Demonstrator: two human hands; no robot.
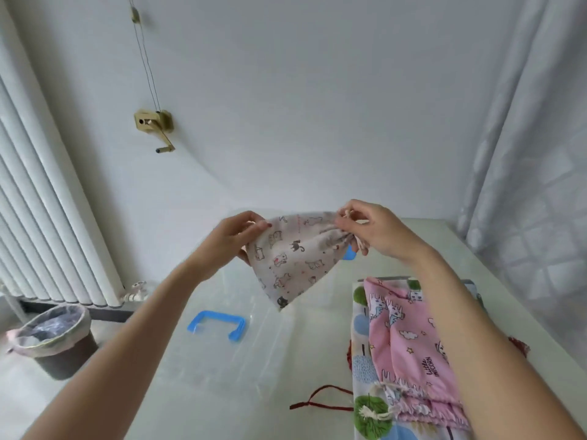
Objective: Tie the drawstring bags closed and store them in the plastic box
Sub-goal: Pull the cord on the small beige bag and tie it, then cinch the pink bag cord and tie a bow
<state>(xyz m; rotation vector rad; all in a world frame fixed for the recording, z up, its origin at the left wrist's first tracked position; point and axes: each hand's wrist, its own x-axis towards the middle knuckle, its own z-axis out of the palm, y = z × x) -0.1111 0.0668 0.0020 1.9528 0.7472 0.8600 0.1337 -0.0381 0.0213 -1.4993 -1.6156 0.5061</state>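
1. The table is a pale, glossy, smooth slab that fills the lower half of the view, set against a plain white wall.
2. The plastic box is clear and rectangular with ribbed, see-through sides. It sits on the table left of centre, and its blue handle, a flat U-shaped clip, lies on its left edge. A second blue clip peeks out behind the raised bag.
3. A stack of flat bags lies on the table to the right of the box. The tree-print bag is white cotton with green and blue rounds; a dark red cord trails from it toward the box.
4. The pink bag lies on top of it, soft and creased, printed with unicorns and clouds, its gathered mouth toward the camera with a cream rope drawstring.
5. The cat-print bag is beige cloth and hangs in the air above the far end of the box, tapering to a point below.
6. The left hand pinches the bag's upper left edge between thumb and fingers.
7. The right hand grips the puckered mouth at the upper right, fingers curled round the thin cream string.
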